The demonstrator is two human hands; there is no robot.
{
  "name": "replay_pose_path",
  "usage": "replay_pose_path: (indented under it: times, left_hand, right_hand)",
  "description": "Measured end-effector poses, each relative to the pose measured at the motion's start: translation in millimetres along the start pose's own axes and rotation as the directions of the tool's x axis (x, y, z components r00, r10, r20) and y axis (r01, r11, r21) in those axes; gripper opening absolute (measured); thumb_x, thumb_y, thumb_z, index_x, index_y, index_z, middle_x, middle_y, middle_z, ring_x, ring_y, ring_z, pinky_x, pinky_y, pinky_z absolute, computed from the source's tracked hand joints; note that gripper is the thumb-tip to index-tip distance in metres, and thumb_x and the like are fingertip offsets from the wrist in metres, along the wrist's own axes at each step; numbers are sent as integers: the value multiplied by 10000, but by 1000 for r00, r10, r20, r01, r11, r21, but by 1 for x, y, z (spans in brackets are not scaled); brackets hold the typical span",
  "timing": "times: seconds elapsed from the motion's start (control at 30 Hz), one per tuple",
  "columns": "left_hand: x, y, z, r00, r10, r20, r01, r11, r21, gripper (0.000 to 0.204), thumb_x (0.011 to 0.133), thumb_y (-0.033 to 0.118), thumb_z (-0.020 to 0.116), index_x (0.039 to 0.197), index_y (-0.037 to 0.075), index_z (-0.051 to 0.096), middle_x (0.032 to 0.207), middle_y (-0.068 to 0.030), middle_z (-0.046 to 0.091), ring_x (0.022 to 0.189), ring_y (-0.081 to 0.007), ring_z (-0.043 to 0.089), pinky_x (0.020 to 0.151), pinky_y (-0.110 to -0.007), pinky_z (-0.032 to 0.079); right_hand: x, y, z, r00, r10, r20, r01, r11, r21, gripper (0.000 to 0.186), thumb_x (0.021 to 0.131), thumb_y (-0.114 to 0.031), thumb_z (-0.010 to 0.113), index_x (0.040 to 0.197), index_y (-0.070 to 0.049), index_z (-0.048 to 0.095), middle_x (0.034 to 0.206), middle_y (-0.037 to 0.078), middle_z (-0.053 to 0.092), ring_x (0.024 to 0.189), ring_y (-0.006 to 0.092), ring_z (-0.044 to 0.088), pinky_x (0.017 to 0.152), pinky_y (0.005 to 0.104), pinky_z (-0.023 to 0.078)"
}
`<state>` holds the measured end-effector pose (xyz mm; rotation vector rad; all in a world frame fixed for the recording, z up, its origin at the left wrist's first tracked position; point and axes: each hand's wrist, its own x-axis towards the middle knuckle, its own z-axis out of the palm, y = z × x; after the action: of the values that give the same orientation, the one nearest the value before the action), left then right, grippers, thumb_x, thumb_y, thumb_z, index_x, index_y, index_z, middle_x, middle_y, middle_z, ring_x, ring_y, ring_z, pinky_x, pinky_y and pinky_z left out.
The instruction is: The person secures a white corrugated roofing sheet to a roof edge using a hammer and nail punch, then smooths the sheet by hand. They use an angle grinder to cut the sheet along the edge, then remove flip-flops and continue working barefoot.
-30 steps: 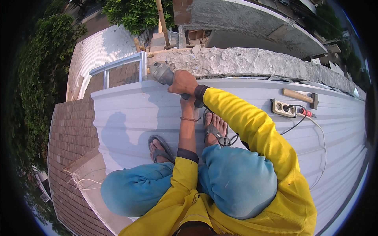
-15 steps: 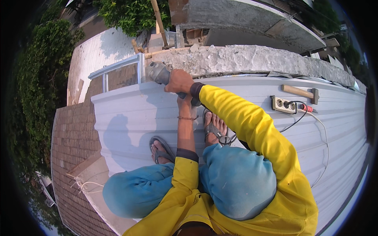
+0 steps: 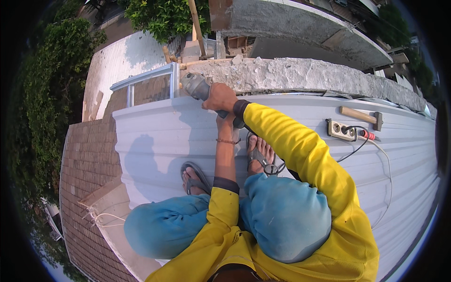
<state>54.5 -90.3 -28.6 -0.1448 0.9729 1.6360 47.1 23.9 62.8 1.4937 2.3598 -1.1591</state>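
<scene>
A grey angle grinder point(image 3: 196, 86) is held out ahead of me at the far edge of the metal roofing sheet point(image 3: 291, 122), close to a silvery metal frame point(image 3: 175, 80). My right hand point(image 3: 221, 97) is closed around the grinder's body. Below it, my left hand point(image 3: 225, 122) is at the rear part of the tool and looks closed on it, though my right hand and wrist hide most of its fingers. The grinder's disc cannot be made out from here.
To the right lie a wooden-handled hammer point(image 3: 361, 116), a power strip point(image 3: 341, 130) with a plugged-in black cord, and a red-handled tool point(image 3: 367, 135). A rough concrete wall point(image 3: 300, 75) runs along the far side. Brown roof tiles point(image 3: 89, 174) slope at left, lower than the sheet.
The view has shifted slightly, so everything sits a little farther right and lower. Both hands keep their hold on the grinder near the frame.
</scene>
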Motion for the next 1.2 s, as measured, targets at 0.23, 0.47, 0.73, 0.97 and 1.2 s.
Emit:
replay_pose_path:
  times: [0.23, 0.47, 0.73, 0.97, 1.2]
  left_hand:
    - [-2, -3, -2, 999, 23, 32, -23, 1000, -22, 591, 760, 85, 876, 1261, 15, 570, 1136, -71, 650, 954, -195, 671, 808, -343, 581]
    - [0, 0, -3, 1000, 12, -6, -11, 999, 36, 618, 758, 91, 878, 1281, 6, 560, 1149, -70, 653, 988, -207, 676, 834, -351, 577]
    - [-4, 2, -3, 999, 10, 39, -11, 1000, 13, 625, 756, 88, 875, 1293, 31, 561, 1162, -58, 651, 1016, -208, 672, 859, -350, 577]
    - [-1, 2, -4, 999, -14, 41, 14, 1000, -7, 623, 749, 81, 876, 1289, 34, 569, 1162, -63, 658, 1006, -208, 680, 861, -353, 584]
    - [0, 4, -3, 1000, 1, 5, -1, 1000, 22, 603, 757, 81, 870, 1281, 28, 576, 1145, -68, 659, 982, -214, 682, 840, -359, 580]
  right_hand:
    - [0, 2, 1, 1000, -1, -12, 1, 1000, 20, 486, 657, -319, 814, 954, 57, 734, 966, 256, 746, 945, 380, 741, 851, 428, 597]
    - [1, 3, 2, 1000, -15, -18, 15, 1000, 21, 469, 650, -315, 807, 933, 52, 737, 927, 253, 745, 925, 377, 744, 833, 427, 601]
    - [1, 3, 3, 1000, -8, -18, 9, 1000, 28, 481, 653, -325, 813, 943, 50, 737, 930, 248, 747, 922, 373, 746, 832, 424, 600]
    - [1, 3, 1, 1000, -20, -2, 20, 999, 37, 504, 645, -336, 820, 954, 53, 734, 940, 250, 747, 924, 375, 745, 837, 425, 598]
    - [4, 4, 1, 1000, -10, 5, 10, 999, 36, 530, 656, -330, 802, 1005, 60, 717, 980, 251, 746, 961, 375, 741, 861, 425, 597]
